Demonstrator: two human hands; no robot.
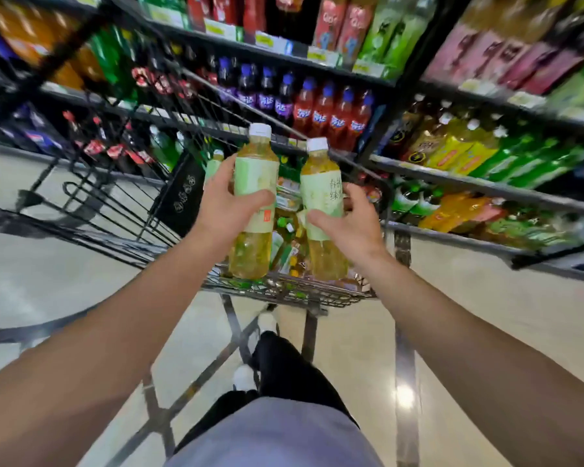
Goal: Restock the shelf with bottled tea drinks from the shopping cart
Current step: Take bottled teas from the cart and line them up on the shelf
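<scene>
Each hand, left hand point(231, 197) and right hand point(346, 224), is gripping an upright tea bottle point(255, 183) above the shopping cart point(284, 288), fingers wrapped round, shelf point(486, 185) lying right of it.

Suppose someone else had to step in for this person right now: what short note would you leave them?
Left hand: holds one tea bottle upright, above the cart.
Right hand: holds a second tea bottle upright, fingers round its label.
Shopping cart: directly ahead, more drinks still lying inside.
Shelves: ahead and to the right, already full of bottles.
Done: two bottles lifted from the cart.
Left: place both on the shelf, then likely return for the rest.
</scene>
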